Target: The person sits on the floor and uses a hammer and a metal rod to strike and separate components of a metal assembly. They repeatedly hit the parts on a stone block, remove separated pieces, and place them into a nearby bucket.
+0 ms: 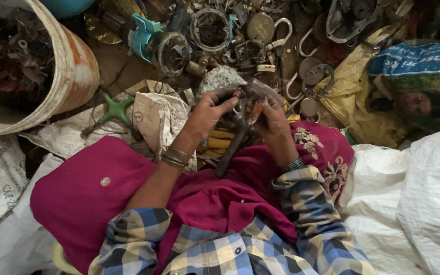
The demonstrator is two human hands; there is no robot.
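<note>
At far left I note a rusty white drum (pixel 72 76) of scrap. My left hand (pixel 207 112) is clenched around a dark metal part (pixel 243 109) held over my lap, its handle (pixel 230 150) hanging toward me. My right hand (pixel 273 119) grips the same part. At far right lies a white sack (pixel 413 198).

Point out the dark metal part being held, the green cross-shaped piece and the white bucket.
dark metal part (pixel 244 109): head view, on its upper body between both hands.
green cross-shaped piece (pixel 116 109): head view, on its centre hub.
white bucket (pixel 75 69): head view, on its rust-stained outer wall.
</note>
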